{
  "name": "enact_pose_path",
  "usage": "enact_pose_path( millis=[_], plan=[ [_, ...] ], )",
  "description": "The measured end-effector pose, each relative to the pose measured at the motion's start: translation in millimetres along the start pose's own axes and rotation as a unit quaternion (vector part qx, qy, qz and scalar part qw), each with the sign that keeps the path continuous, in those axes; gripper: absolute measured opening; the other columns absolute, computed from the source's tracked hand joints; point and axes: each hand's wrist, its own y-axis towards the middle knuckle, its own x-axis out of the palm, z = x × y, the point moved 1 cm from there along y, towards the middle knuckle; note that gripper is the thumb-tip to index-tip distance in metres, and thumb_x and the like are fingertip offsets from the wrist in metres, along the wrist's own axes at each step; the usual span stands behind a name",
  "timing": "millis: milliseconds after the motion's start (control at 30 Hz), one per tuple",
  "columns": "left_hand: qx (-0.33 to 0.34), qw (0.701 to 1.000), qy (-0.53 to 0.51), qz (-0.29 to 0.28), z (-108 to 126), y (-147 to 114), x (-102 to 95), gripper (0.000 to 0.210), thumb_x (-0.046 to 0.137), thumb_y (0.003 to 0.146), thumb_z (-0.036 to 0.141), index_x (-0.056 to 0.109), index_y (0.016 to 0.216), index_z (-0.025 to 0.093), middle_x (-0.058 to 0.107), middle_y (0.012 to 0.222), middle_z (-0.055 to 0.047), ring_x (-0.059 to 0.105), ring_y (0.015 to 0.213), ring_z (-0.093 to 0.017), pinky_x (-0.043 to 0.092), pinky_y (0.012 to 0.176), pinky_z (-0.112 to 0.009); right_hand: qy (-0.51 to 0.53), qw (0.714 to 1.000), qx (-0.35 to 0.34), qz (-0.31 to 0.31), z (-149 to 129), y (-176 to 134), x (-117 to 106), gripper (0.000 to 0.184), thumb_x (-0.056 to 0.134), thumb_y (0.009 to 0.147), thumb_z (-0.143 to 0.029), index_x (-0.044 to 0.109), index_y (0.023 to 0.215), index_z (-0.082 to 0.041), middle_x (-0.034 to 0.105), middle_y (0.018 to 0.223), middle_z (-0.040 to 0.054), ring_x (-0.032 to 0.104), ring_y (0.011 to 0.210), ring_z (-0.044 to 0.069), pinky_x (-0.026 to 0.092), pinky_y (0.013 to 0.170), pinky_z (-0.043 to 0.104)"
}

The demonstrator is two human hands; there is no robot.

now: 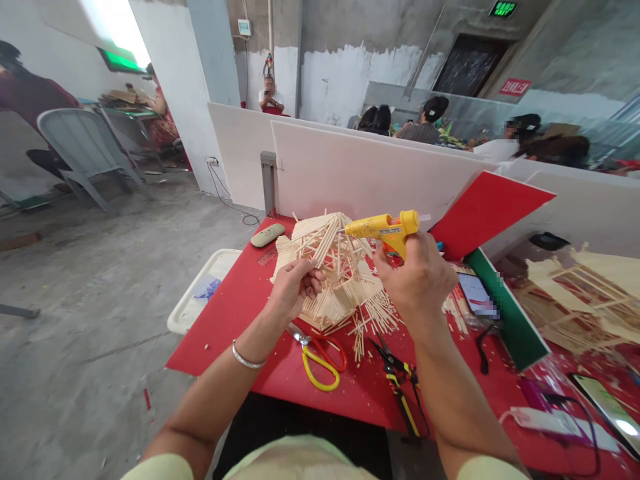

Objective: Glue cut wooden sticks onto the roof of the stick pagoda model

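Note:
A small model built of thin wooden sticks (337, 300), with a peaked, roof-like top, stands on the red table. My left hand (295, 288) is closed at its near left side, thumb and fingers pinching the lower end of a wooden stick (325, 248) that slopes up the roof. My right hand (423, 277) is wrapped round the handle of a yellow hot glue gun (377, 228). The gun's nozzle points left and meets the upper roof sticks; I cannot tell whether it touches them. Loose sticks (383, 312) lie in a pile right of the model.
Red-and-yellow-handled scissors (320, 373) and black-and-yellow cutters (403, 400) lie near the front edge of the red table (235, 320). An eyeglass case (268, 235) lies at the back left. A phone (477, 293) leans by a green board (510, 320). White partitions (360, 167) stand behind; people sit beyond.

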Motion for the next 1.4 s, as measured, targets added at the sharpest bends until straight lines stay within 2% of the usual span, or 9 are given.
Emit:
enact_pose_path(
  millis=[367,600,800,900,1000,1100,1167,1300,1400],
  plan=[
    [0.036,0.999,-0.001,0.017,-3,-25,-11.4,0.031,0.073,0.074,0.035,0.07,0.09,0.009,0.067,0.072,-0.003,0.057,0.047,-0.008,0.04,0.036,-0.018,0.067,0.991,0.097,-0.068,3,-32,-9,0.048,0.06,0.083,-0.06,0.06,0.106,-0.018,0.064,0.09,0.0089,0.056,0.077,0.022,0.034,0.061,0.032],
    [0.106,0.99,0.007,0.094,-20,-57,-14.4,0.02,0.069,0.078,0.033,0.069,0.083,0.013,0.06,0.061,0.002,0.055,0.046,-0.007,0.04,0.042,-0.017,0.188,0.936,0.209,-0.212,31,-81,-29,0.048,0.066,0.076,-0.065,0.057,0.093,-0.021,0.057,0.073,-0.0005,0.048,0.062,0.015,0.034,0.059,0.029],
    [0.06,0.995,0.065,0.046,-66,-82,3.9,0.019,0.071,0.079,0.033,0.067,0.08,0.015,0.062,0.059,0.002,0.052,0.043,-0.007,0.037,0.041,-0.017,0.179,0.899,0.289,-0.278,92,-149,-53,0.032,0.064,0.08,-0.05,0.06,0.092,-0.02,0.062,0.077,0.0014,0.051,0.066,0.016,0.037,0.062,0.027],
    [0.012,0.993,0.115,0.003,-102,-89,13.0,0.022,0.073,0.078,0.036,0.068,0.079,0.015,0.062,0.058,0.001,0.052,0.044,-0.007,0.037,0.041,-0.017,0.109,0.883,0.345,-0.3,130,-191,-59,0.028,0.06,0.08,-0.043,0.062,0.097,-0.021,0.065,0.077,0.0027,0.055,0.067,0.018,0.037,0.062,0.027],
    [-0.029,0.983,0.179,-0.041,-136,-94,20.7,0.024,0.073,0.078,0.038,0.067,0.076,0.015,0.06,0.056,0.001,0.051,0.044,-0.008,0.038,0.043,-0.018,0.006,0.861,0.367,-0.352,164,-232,-56,0.034,0.055,0.084,-0.044,0.063,0.106,-0.019,0.07,0.089,0.0093,0.061,0.078,0.024,0.039,0.066,0.03],
    [-0.04,0.967,0.243,-0.063,-160,-96,26.5,0.029,0.071,0.079,0.041,0.064,0.068,0.015,0.056,0.051,0.002,0.048,0.042,-0.008,0.037,0.043,-0.019,-0.093,0.808,0.365,-0.454,189,-262,-45,0.043,0.045,0.09,-0.047,0.06,0.119,-0.018,0.07,0.101,0.0146,0.065,0.086,0.028,0.041,0.068,0.033],
    [-0.034,0.954,0.29,-0.072,-170,-94,28.1,0.033,0.067,0.082,0.044,0.063,0.064,0.015,0.054,0.049,0.003,0.046,0.042,-0.008,0.035,0.043,-0.02,-0.125,0.784,0.361,-0.49,199,-273,-36,0.047,0.041,0.093,-0.047,0.058,0.124,-0.017,0.07,0.106,0.0164,0.066,0.089,0.028,0.043,0.07,0.034],
    [0.059,0.899,0.427,-0.076,-180,-86,26.7,0.03,0.061,0.087,0.04,0.067,0.069,0.016,0.058,0.056,0.001,0.051,0.051,-0.011,0.038,0.051,-0.022,-0.132,0.789,0.349,-0.488,207,-280,-24,0.045,0.042,0.093,-0.038,0.059,0.125,-0.012,0.067,0.109,0.0202,0.065,0.098,0.029,0.046,0.076,0.035],
    [0.178,0.813,0.55,-0.07,-183,-75,29.8,0.02,0.057,0.089,0.03,0.07,0.08,0.018,0.067,0.075,-0.003,0.059,0.068,-0.015,0.044,0.066,-0.025,-0.14,0.816,0.329,-0.455,207,-278,-24,0.046,0.043,0.092,-0.032,0.057,0.129,-0.01,0.064,0.11,0.0212,0.061,0.106,0.031,0.046,0.083,0.038]
  ],
)
